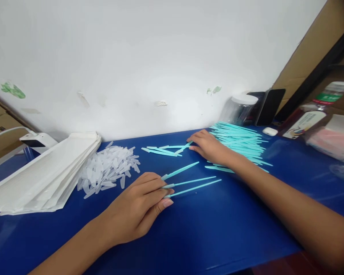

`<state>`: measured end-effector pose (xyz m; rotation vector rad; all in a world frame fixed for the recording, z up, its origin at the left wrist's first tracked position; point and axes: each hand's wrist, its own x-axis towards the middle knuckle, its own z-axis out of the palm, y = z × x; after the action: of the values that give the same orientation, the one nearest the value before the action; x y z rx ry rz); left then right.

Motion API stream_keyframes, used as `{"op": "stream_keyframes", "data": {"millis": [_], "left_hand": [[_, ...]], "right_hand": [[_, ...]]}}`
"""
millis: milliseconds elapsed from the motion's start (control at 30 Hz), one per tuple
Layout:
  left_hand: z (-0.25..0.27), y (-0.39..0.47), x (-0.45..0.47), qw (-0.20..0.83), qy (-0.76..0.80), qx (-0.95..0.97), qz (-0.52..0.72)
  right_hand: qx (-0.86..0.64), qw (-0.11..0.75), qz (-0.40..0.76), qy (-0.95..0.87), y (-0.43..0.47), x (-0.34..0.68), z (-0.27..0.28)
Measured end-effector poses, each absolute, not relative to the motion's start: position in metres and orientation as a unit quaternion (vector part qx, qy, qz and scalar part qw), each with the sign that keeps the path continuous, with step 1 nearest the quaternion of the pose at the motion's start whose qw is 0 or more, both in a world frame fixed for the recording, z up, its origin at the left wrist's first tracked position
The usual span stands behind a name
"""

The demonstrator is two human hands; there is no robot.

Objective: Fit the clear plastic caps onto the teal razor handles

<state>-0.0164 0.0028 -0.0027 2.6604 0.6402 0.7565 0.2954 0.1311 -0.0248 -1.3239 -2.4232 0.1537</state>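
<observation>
Grips turquoise sticks point(180, 170) two-handed.
Holds three fanned in the left hand point(143, 202), likely to keep them separate; pinches another with the right hand point(208, 147) beside the turquoise pile point(237, 142).

Left hand point(145, 202) pinched together, thumb point(156, 212) lowermost, left forearm point(86, 244) slanting up from lower left, right arm point(281, 202) stretched farther forward, right hand point(208, 148) palm down, fingers point(196, 139) bent.
</observation>
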Motion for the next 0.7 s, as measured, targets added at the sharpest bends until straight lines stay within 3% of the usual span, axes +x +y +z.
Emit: {"op": "stream_keyframes", "data": {"millis": [533, 700], "left_hand": [[-0.007, 0.007, -0.019, 0.084, 0.243, 0.929, 0.267], [-0.004, 0.007, -0.018, 0.059, 0.243, 0.921, 0.297]], "right_hand": [[-0.458, 0.148, 0.151, -0.863, 0.099, 0.285, 0.004], [-0.422, 0.158, 0.266, -0.852, 0.093, 0.285, 0.013]]}}
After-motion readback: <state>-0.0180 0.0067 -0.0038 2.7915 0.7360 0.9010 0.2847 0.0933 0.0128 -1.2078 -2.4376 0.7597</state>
